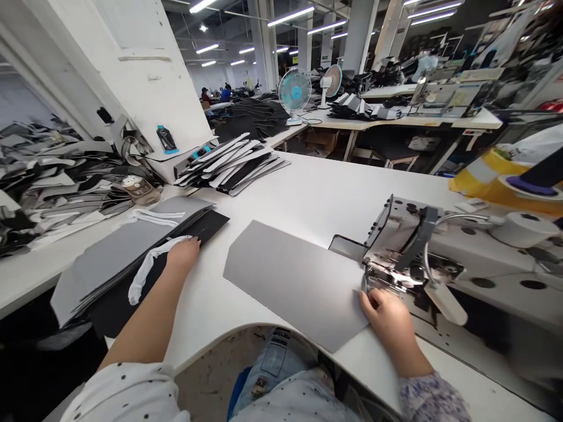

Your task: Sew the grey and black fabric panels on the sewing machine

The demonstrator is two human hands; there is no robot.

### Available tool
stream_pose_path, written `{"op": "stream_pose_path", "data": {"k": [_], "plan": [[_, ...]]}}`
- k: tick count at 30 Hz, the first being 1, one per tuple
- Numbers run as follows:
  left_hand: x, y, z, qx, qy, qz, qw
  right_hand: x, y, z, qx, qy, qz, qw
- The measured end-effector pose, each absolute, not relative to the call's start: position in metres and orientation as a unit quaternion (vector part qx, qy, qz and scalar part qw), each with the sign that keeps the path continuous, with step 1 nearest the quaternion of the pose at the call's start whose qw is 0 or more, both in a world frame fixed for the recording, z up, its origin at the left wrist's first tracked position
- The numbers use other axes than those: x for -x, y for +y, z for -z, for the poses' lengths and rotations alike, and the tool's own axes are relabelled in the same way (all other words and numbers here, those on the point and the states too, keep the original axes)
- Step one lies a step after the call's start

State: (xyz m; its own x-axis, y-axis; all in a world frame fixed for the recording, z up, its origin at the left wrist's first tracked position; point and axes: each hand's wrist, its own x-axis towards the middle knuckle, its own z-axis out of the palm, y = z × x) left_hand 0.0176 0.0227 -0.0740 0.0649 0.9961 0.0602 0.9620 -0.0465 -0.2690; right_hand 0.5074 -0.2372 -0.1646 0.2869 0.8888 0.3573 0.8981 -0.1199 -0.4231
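A flat grey panel (290, 275) with angled corners lies on the white table, its right end against the sewing machine (396, 272). My right hand (389, 316) is closed on the panel's right edge, close to the machine's needle area. On the left, my left hand (183, 256) is closed at the near edge of a black panel (211, 227), its fingertips partly hidden. A white fabric strip (143, 272) trails over the black panel and passes beside that hand. Behind it is a stack of grey panels (118, 246) with another white strip (158, 218) on top.
A pile of grey, black and white pieces (233, 164) stands at the table's far left, near a dark bottle (166, 139). Loose pieces (57, 181) heap up further left. A thread cone (525, 228) and a yellow bag (484, 176) are at right. The table edge (246, 325) curves inward before me.
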Motion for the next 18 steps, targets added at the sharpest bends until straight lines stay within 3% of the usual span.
{"op": "stream_pose_path", "data": {"k": [8, 13, 18], "plan": [[-0.027, 0.019, 0.061, 0.723, -0.668, -0.066, 0.164, -0.507, -0.237, 0.166, 0.743, -0.604, 0.023, 0.288], [-0.034, 0.006, 0.029, 0.707, -0.675, 0.024, 0.210, -0.509, -0.235, 0.165, 0.743, -0.600, 0.020, 0.296], [-0.115, -0.030, 0.045, 0.849, -0.477, 0.151, 0.166, -0.510, -0.232, 0.158, 0.747, -0.595, 0.002, 0.296]]}}
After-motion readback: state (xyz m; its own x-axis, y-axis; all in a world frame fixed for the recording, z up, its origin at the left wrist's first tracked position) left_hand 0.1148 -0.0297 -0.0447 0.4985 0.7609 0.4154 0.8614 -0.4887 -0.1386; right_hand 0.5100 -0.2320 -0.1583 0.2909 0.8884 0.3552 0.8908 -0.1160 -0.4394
